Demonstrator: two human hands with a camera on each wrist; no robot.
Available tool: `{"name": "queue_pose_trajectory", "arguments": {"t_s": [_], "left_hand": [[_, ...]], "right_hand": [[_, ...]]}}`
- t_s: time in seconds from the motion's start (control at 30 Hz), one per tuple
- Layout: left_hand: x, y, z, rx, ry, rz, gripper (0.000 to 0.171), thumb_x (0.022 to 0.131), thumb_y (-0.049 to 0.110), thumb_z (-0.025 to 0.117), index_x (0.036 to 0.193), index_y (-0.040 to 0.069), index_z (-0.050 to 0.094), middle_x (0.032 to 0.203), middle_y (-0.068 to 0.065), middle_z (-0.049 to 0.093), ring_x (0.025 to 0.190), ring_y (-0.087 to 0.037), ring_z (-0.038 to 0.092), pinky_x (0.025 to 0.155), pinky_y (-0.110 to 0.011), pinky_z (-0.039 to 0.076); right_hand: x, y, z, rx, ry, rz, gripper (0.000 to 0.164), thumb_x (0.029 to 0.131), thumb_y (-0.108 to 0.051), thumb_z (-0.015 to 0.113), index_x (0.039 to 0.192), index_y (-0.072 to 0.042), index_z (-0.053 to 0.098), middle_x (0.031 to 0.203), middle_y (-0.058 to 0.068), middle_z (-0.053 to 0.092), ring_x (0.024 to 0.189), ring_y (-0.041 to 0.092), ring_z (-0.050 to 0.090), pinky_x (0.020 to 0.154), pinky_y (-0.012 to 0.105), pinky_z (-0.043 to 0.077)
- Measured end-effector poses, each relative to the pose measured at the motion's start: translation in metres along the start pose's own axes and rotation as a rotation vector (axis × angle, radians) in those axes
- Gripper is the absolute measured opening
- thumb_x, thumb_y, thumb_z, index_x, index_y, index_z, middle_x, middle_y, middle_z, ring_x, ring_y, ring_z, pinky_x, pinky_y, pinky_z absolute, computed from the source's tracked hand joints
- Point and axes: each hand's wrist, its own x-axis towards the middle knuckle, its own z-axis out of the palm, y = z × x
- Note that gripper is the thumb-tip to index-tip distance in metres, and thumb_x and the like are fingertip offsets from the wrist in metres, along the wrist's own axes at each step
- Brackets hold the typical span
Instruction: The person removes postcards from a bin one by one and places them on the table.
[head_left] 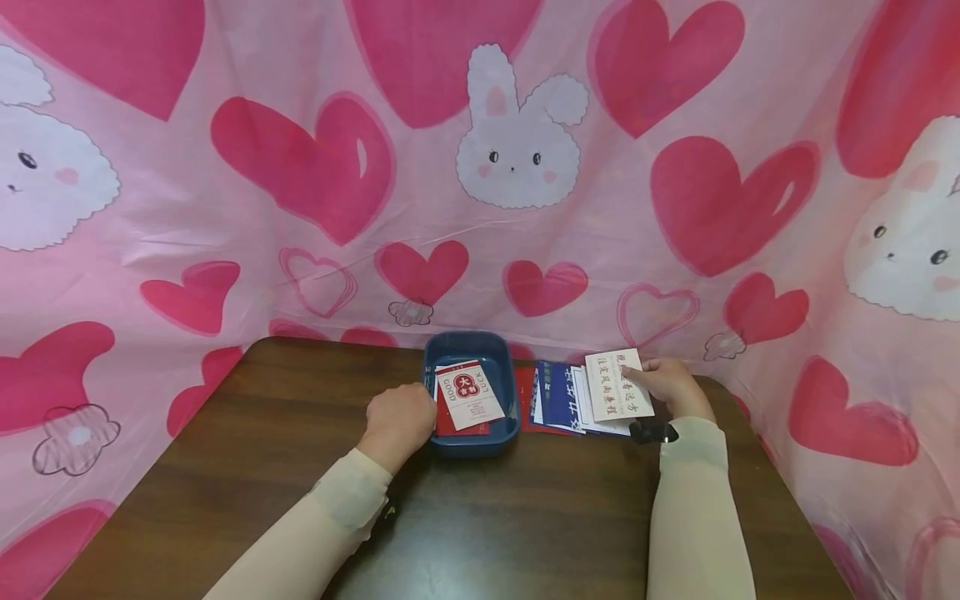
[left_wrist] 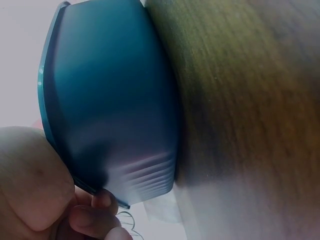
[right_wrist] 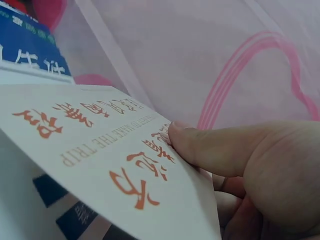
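Observation:
My left hand grips the left rim of a blue plastic bin, fingers curled over its edge in the left wrist view. Inside the bin lie a white card with a red round emblem and red cards beneath it. My right hand pinches a cream card with orange-brown characters between thumb and fingers. That card is tilted over a fanned row of cards, among them a blue card with white characters and a red card beside the bin.
A dark brown wooden table carries everything. Behind and at both sides hangs a pink cloth with hearts and rabbits, close to the table's back edge. A black band sits at the right wrist.

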Motion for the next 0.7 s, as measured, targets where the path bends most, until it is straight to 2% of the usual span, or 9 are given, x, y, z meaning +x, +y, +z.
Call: {"name": "queue_pose_trajectory", "arguments": {"t_s": [0.2, 0.4, 0.53, 0.7], "left_hand": [[0.000, 0.000, 0.000, 0.001, -0.007, -0.001, 0.051, 0.095, 0.039, 0.088, 0.128, 0.002, 0.077, 0.100, -0.015, 0.080, 0.071, -0.028, 0.066, 0.069, -0.048, 0.069], [-0.001, -0.001, -0.001, -0.009, -0.002, 0.001, 0.052, 0.094, 0.040, 0.089, 0.127, 0.002, 0.077, 0.100, -0.014, 0.081, 0.071, -0.027, 0.066, 0.069, -0.048, 0.069], [-0.002, -0.001, -0.002, -0.013, -0.005, 0.004, 0.052, 0.093, 0.040, 0.090, 0.128, 0.002, 0.077, 0.101, -0.014, 0.081, 0.071, -0.027, 0.066, 0.071, -0.048, 0.070], [-0.002, -0.001, -0.001, -0.016, -0.004, 0.001, 0.051, 0.095, 0.040, 0.088, 0.128, 0.002, 0.077, 0.101, -0.014, 0.081, 0.071, -0.027, 0.066, 0.070, -0.048, 0.070]], "right_hand": [[0.003, 0.012, 0.001, 0.052, -0.058, 0.063, 0.051, 0.110, -0.046, 0.073, 0.128, 0.002, 0.076, 0.093, 0.002, 0.079, 0.087, 0.021, 0.072, 0.074, 0.032, 0.063], [0.008, 0.020, 0.004, 0.041, -0.081, 0.070, 0.050, 0.109, -0.046, 0.074, 0.125, 0.001, 0.077, 0.095, 0.004, 0.080, 0.087, 0.022, 0.073, 0.075, 0.032, 0.063], [0.007, 0.020, 0.008, -0.024, -0.064, 0.054, 0.044, 0.108, -0.044, 0.075, 0.114, -0.001, 0.080, 0.092, 0.004, 0.078, 0.090, 0.025, 0.070, 0.077, 0.035, 0.061], [0.009, 0.020, 0.010, -0.131, -0.028, 0.063, 0.042, 0.105, -0.043, 0.078, 0.105, 0.000, 0.080, 0.095, 0.010, 0.072, 0.098, 0.033, 0.063, 0.089, 0.047, 0.057]]}}
